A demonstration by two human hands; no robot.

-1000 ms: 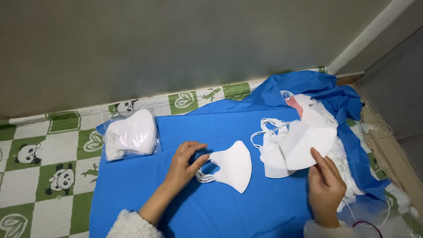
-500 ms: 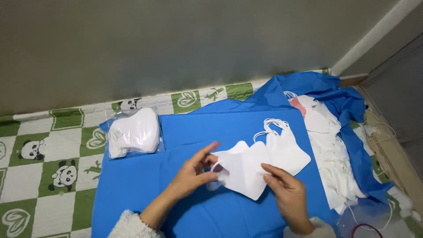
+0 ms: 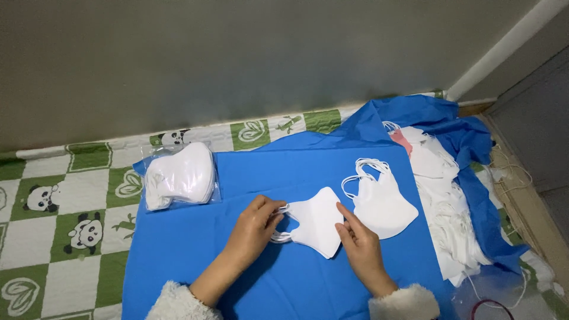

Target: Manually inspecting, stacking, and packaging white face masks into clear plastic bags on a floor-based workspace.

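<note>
Change: since half a second ago I see a second white mask point(image 3: 382, 204) lying apart on the blue cloth point(image 3: 178, 249), right of centre
Left hand point(image 3: 255, 222): pinching the ear loops of the folded mask point(image 3: 314, 222) at centre frame
Right hand point(image 3: 358, 243): fingers extended; pressed on that mask's right edge
Upper left: bagged masks point(image 3: 181, 175)

A green-and-white panda-print floor mat point(image 3: 65, 225) fills the frame's lower left, a blue cloth point(image 3: 261, 172) spread across it, with loose white cords point(image 3: 510, 172) at far right.
</note>
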